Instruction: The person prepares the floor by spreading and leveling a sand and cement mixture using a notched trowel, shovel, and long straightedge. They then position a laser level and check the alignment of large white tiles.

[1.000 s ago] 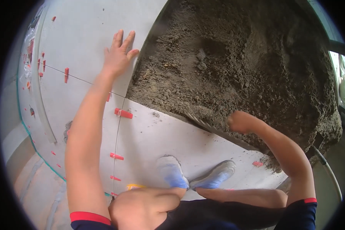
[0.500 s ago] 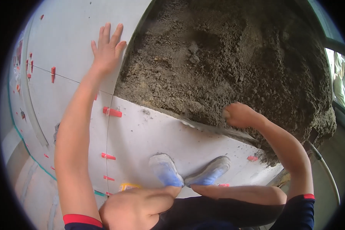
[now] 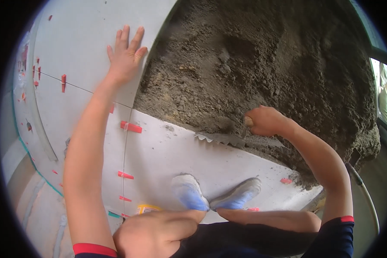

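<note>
My right hand point(image 3: 266, 121) is wrapped round the handle of a notched trowel point(image 3: 223, 138). The trowel's long metal blade lies along the near edge of a bed of rough grey-brown mortar point(image 3: 193, 77), with part of its toothed edge showing over the pale tile point(image 3: 159, 148) in front of me. Spread flat on another large pale tile point(image 3: 86, 43), to the left of the mortar, my left hand point(image 3: 127, 60) has its fingers apart and holds nothing. Its thumb is close to that tile's edge.
Red levelling wedges point(image 3: 131, 127) sit along the tile joints, several of them at left. My shoes point(image 3: 187, 191) stand on the near tile. Crumbs of mortar point(image 3: 169, 128) lie near its edge. A pale hose or rod point(image 3: 365, 193) runs down at the right.
My right hand has shifted slightly left and away from me with the trowel, whose blade is tilted so that more of its teeth show. My left hand stays spread on the tile.
</note>
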Demonstrator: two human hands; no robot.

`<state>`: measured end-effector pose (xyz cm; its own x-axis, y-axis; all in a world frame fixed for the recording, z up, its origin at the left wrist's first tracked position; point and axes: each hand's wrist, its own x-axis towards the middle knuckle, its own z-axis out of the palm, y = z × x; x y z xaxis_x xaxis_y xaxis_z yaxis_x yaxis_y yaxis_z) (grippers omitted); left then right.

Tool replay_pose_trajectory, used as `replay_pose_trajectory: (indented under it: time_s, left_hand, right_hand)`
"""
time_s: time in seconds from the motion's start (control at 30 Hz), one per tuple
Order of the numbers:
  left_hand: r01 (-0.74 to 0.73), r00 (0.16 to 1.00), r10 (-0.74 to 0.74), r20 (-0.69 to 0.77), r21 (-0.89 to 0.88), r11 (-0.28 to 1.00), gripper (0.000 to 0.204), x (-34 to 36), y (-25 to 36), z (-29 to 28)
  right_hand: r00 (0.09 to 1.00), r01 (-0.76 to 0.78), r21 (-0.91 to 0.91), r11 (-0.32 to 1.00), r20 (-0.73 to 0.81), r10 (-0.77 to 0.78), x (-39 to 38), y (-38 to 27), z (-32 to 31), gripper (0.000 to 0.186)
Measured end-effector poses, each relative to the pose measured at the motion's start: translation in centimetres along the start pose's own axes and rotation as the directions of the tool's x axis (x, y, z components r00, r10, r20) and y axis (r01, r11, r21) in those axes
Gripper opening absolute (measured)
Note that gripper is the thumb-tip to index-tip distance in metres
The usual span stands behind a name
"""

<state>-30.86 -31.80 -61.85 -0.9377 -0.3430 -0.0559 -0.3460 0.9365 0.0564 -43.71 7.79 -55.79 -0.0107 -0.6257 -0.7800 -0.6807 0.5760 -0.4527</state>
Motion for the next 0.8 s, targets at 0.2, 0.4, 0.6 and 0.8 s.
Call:
replay_pose_trajectory:
  time_s: [0.2,0.4,0.6,0.8]
  left_hand:
    - [-0.018,0.999,0.016,-0.03,-0.07,0.997,0.051,-0.5,-0.1,-0.3]
    - [-0.02,1.0,0.019,-0.022,-0.006,1.0,0.052,-0.1,-0.5,0.0]
    - [-0.003,1.0,0.002,-0.004,-0.049,0.999,0.052,-0.4,-0.3,-0.4]
    - [-0.004,1.0,0.004,0.0,-0.075,0.997,0.053,-0.2,0.4,-0.2]
  right_hand:
    - [0.965,-0.077,-0.027,0.997,0.248,0.081,-2.7,1.5,-2.4,0.015]
    - [0.997,0.016,0.05,0.999,0.078,-0.019,0.7,-0.7,-1.7,0.013]
    - [0.987,-0.03,-0.006,1.0,0.155,0.03,-1.2,1.4,-0.9,0.013]
    - [1.0,0.011,0.07,0.997,-0.007,-0.011,5.8,-4.8,-2.7,0.015]
